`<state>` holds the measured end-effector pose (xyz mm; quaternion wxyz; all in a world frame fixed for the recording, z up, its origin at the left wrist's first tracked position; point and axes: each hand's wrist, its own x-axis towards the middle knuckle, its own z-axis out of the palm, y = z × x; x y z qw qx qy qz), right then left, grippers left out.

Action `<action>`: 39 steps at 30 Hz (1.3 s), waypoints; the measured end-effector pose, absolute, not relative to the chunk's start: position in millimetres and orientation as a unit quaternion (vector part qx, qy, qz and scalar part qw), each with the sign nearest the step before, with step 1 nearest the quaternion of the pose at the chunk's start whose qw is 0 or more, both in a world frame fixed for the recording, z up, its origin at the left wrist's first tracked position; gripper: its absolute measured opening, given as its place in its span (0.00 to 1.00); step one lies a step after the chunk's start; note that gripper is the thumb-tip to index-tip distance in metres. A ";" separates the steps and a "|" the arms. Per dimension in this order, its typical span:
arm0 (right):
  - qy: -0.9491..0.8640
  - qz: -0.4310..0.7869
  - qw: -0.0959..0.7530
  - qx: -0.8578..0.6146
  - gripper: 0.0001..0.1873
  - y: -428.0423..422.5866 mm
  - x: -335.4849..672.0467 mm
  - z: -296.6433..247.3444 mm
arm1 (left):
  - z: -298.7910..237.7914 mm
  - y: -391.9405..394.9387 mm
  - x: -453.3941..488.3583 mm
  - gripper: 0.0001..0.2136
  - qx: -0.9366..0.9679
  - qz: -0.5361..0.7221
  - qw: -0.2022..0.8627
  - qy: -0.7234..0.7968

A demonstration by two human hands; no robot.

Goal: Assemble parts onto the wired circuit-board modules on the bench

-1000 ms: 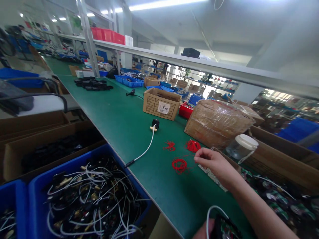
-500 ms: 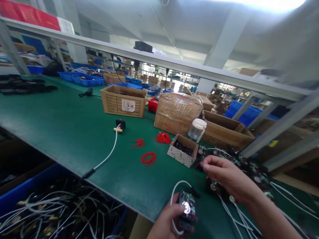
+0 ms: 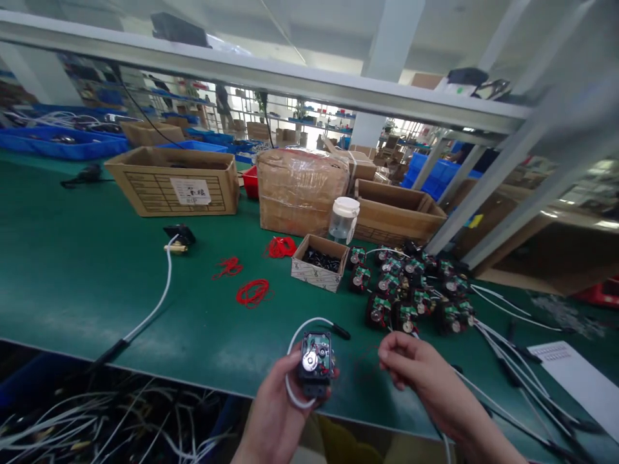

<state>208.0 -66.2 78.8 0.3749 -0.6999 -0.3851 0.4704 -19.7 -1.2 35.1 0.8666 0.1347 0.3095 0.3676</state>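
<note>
My left hand (image 3: pixel 275 399) is wrapped round a small black housing with an exposed green circuit board (image 3: pixel 316 357) and a silver disc on it. From the housing a white cable (image 3: pixel 302 325) loops up to a black sleeved end. To the right, my right hand (image 3: pixel 416 367) is held in a pinch above the table; a faint thin reddish strand shows near its fingertips, but whether it is held is unclear. Beyond that hand lie several similar circuit-board units (image 3: pixel 409 316). Red wire bundles (image 3: pixel 254 293) rest on the green table (image 3: pixel 203 328).
A small carton of black parts (image 3: pixel 316 274) stands mid-table, with a lidded clear jar (image 3: pixel 343 219) behind it. Cardboard boxes (image 3: pixel 300 193) line the back. One cabled unit (image 3: pixel 180 233) lies at left. A paper sheet (image 3: pixel 575 380) is at right; a cable-filled bin is below.
The view has swung right, bringing more circuit-board units and the paper into sight. My right hand has drawn back from the units towards me. My left hand still holds its unit.
</note>
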 end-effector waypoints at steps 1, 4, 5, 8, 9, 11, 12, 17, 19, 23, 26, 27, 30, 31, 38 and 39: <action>-0.381 0.468 0.370 -0.707 0.24 -69.3 208.2 72.5 | 36.4 -0.9 -19.4 0.24 0.137 0.365 0.867 0.309; -0.380 0.443 0.323 -0.745 0.24 -77.4 213.6 50.1 | 39.4 -0.4 -19.2 0.24 0.137 0.362 0.866 0.317; -0.387 0.426 0.301 -0.761 0.24 -80.2 216.5 43.4 | 39.9 -0.3 -19.3 0.23 0.136 0.362 0.864 0.322; -0.430 0.338 0.240 -0.802 0.19 -88.3 226.6 33.9 | 39.0 -0.1 -19.3 0.21 0.137 0.361 0.861 0.332; -0.448 0.306 0.226 -0.809 0.18 -90.2 230.1 34.8 | 38.1 -0.1 -19.3 0.20 0.139 0.360 0.861 0.331; -0.482 0.260 0.206 -0.811 0.14 -91.3 236.5 41.0 | 36.3 -0.7 -19.3 0.19 0.146 0.356 0.865 0.323; -0.498 0.247 0.199 -0.807 0.12 -90.2 239.2 45.0 | 35.6 -1.2 -19.4 0.19 0.150 0.355 0.866 0.319; -0.570 0.241 0.162 -0.768 0.08 -71.3 241.2 52.1 | 35.1 -4.1 -20.1 0.18 0.161 0.354 0.865 0.316; -0.589 0.244 0.143 -0.757 0.07 -61.4 236.4 47.5 | 34.7 -4.4 -20.0 0.18 0.163 0.357 0.862 0.319; -0.605 0.230 0.115 -0.753 0.05 -45.8 223.8 41.0 | 33.6 -4.0 -18.7 0.21 0.153 0.363 0.861 0.323; -0.623 0.207 0.091 -0.749 0.06 -38.5 216.5 43.5 | 34.9 -3.9 -17.8 0.25 0.142 0.362 0.860 0.330; -0.630 0.198 0.081 -0.746 0.06 -36.6 214.6 44.7 | 35.5 -4.0 -17.8 0.26 0.141 0.361 0.861 0.331; -0.643 0.163 0.058 -0.746 0.08 -32.6 210.6 45.3 | 35.9 -4.3 -18.3 0.26 0.147 0.359 0.861 0.329; -0.643 0.151 0.055 -0.748 0.08 -32.1 210.0 44.0 | 35.3 -4.3 -18.7 0.26 0.148 0.360 0.860 0.329; -0.640 0.121 0.081 -0.755 0.11 -41.9 219.6 36.7 | 29.3 -3.3 -19.4 0.22 0.153 0.356 0.866 0.316; -0.637 0.124 0.083 -0.757 0.11 -43.8 222.1 38.2 | 29.4 -2.9 -19.3 0.22 0.155 0.355 0.867 0.313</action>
